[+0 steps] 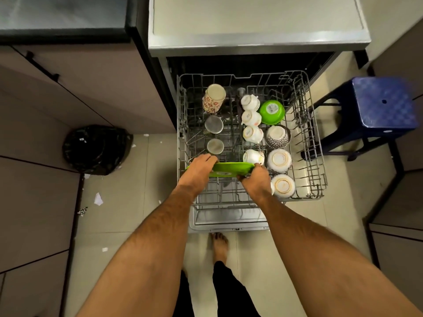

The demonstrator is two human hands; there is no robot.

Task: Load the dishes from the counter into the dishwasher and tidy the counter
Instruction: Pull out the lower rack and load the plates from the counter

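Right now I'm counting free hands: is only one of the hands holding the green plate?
No, the left hand and right hand both grip the green plate over the rack.

Both arms reach forward and down, left hand point(198, 170) and right hand point(256, 180) curled in grips

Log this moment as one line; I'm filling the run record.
step: placing green plate in rack | left hand: grips plate | right hand: grips plate | plate: on edge, near front
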